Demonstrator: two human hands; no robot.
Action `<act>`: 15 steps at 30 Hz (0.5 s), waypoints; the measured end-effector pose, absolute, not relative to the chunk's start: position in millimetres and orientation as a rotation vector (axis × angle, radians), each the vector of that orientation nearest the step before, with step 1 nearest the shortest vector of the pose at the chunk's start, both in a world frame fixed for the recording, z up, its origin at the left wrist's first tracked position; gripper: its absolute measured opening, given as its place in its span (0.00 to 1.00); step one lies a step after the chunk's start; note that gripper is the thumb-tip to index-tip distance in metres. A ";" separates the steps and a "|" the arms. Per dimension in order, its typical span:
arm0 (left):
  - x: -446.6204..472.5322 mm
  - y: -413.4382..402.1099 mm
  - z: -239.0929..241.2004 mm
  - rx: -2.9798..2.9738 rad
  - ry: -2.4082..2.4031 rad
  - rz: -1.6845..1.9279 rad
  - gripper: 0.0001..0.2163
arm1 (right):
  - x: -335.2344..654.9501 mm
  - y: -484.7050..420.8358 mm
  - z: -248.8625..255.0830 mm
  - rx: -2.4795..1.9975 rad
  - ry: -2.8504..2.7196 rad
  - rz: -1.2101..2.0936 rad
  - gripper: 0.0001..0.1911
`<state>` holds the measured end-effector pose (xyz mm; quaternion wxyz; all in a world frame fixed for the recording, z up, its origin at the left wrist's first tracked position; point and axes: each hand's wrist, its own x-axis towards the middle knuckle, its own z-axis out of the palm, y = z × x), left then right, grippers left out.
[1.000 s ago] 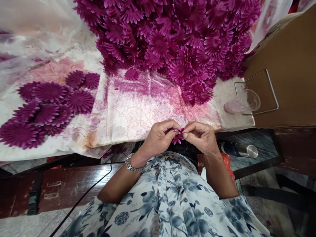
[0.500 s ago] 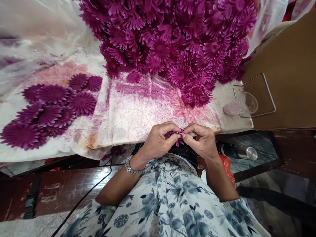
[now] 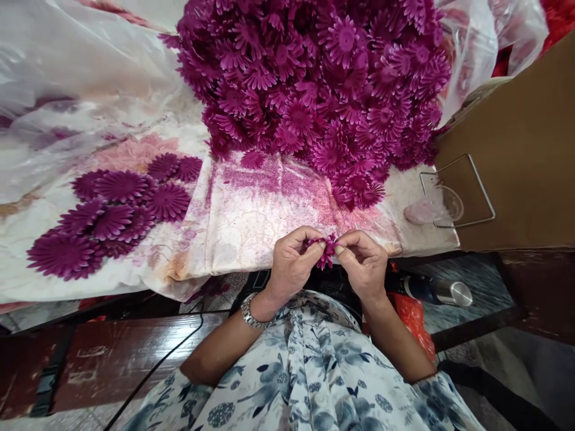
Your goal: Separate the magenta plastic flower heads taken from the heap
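Note:
A small magenta flower piece [image 3: 324,250] is pinched between my two hands, close to my body at the near edge of the cloth. My left hand [image 3: 293,260], with a metal watch on its wrist, has its fingers curled round the piece from the left. My right hand [image 3: 363,262] grips it from the right with thumb and fingertips together. A big heap of magenta flower pieces [image 3: 323,90] lies just beyond my hands. Flat, larger purple flower layers [image 3: 112,209] are spread out on the left.
A stained white cloth [image 3: 251,209] covers the work surface. At right stands a brown cardboard box [image 3: 521,149] with a wire frame [image 3: 458,191] and a clear plastic cup [image 3: 442,203]. A steel bottle [image 3: 435,290] lies below. Clear plastic sheeting [image 3: 67,66] is at back left.
My hands stay pinched on the flower piece and turn it slightly. The camera has tilted, so everything sits lower in the picture and more of the heap shows.

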<state>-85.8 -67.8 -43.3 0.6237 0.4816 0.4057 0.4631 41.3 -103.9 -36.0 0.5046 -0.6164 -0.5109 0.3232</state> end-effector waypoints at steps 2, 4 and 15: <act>-84.7 -68.4 -47.6 1.060 0.893 1.090 0.03 | 40.3 -103.6 -37.6 -1.479 -1.189 0.780 0.04; -83.7 -68.7 -51.0 1.032 0.869 1.091 0.04 | 39.6 -103.0 -39.8 -1.463 -1.166 0.762 0.04; -84.0 -64.9 -53.4 1.028 0.923 1.065 0.06 | 42.6 -99.0 -45.8 -1.229 -1.150 0.646 0.03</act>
